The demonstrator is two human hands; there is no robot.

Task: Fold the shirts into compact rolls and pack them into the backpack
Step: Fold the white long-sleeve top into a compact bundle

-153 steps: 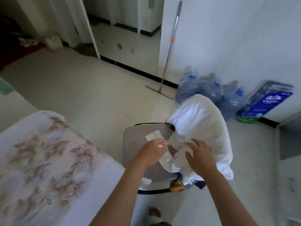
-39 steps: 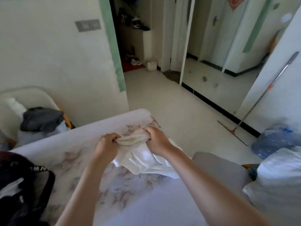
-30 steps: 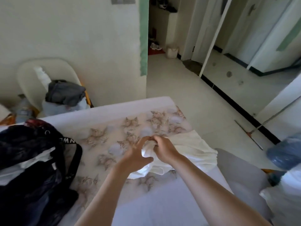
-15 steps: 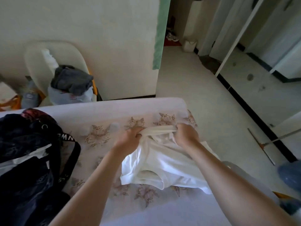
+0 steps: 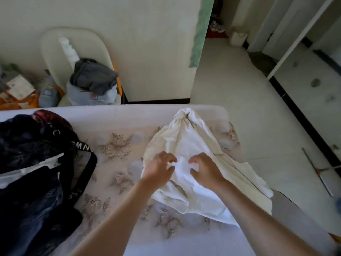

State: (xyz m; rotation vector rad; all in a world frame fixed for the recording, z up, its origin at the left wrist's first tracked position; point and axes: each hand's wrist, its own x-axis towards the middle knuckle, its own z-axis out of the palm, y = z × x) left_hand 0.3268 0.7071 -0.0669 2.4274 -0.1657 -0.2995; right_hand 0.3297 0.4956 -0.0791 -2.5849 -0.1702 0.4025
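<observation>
A white shirt [image 5: 186, 137] lies loosely spread and crumpled on the flower-patterned table [image 5: 118, 148], its far end bunched near the table's back edge. My left hand [image 5: 159, 169] and my right hand [image 5: 205, 169] hover over the shirt's middle, side by side, fingers apart and curled, holding nothing. A dark backpack [image 5: 35, 172] with a lettered black strap sits open at the table's left, with something white inside it.
Behind the table a cream chair [image 5: 77, 52] holds grey clothes [image 5: 94, 76] and a bag. Clutter lies on the floor at far left. A doorway and tiled floor [image 5: 239, 100] open to the right; a mop head [image 5: 321, 172] lies by the right edge.
Both hands let go of the shirt's bunched top edge and drew back over its middle. The shirt now lies spread further toward the table's back edge. The view has tilted down.
</observation>
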